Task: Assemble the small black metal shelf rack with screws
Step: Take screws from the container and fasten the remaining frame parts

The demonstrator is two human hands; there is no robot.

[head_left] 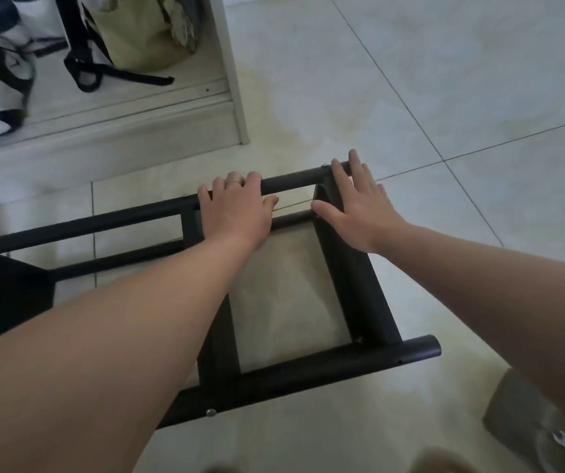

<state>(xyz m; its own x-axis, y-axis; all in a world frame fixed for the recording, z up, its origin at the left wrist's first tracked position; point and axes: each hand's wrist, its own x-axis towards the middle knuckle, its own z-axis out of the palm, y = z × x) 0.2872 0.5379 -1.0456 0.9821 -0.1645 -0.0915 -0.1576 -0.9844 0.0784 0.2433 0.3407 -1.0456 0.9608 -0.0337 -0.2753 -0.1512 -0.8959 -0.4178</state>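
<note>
On the tiled floor [479,97], the small black metal shelf rack [359,295] lies crosswise, left hand [236,209] gripping its far tube [291,182], right hand [359,209] pressing flat beside.

The rack [308,373] runs out past the left edge, and the left forearm [137,319] covers most of its middle crossbar and part of the near tube. The fingertips of the left hand [236,216] vanish over the far tube, while the flat right hand [356,213] hides the top of the right crossbar. At lower right a small silvery tool [560,440] is too blurred to identify, and the bags [1,80] at upper left are blurred and cropped.
</note>
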